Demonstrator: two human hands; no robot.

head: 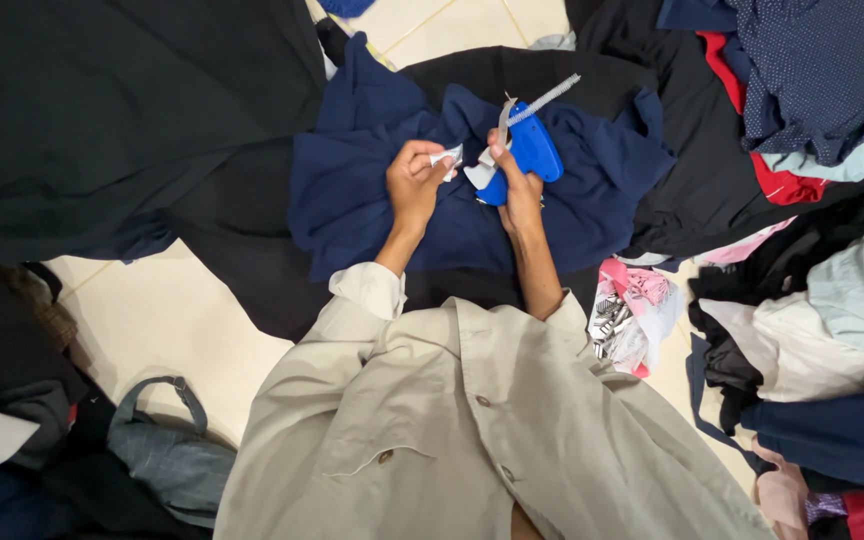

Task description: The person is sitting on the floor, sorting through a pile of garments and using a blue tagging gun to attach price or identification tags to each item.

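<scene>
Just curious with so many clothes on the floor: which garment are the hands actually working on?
The navy blue garment spread in the middle. The left hand pinches a small tag against it; the right hand holds a blue tagging gun. The others lie untouched.

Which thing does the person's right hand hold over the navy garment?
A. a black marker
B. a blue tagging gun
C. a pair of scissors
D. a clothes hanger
B: the right hand grips a blue tagging gun above the navy garment.
</scene>
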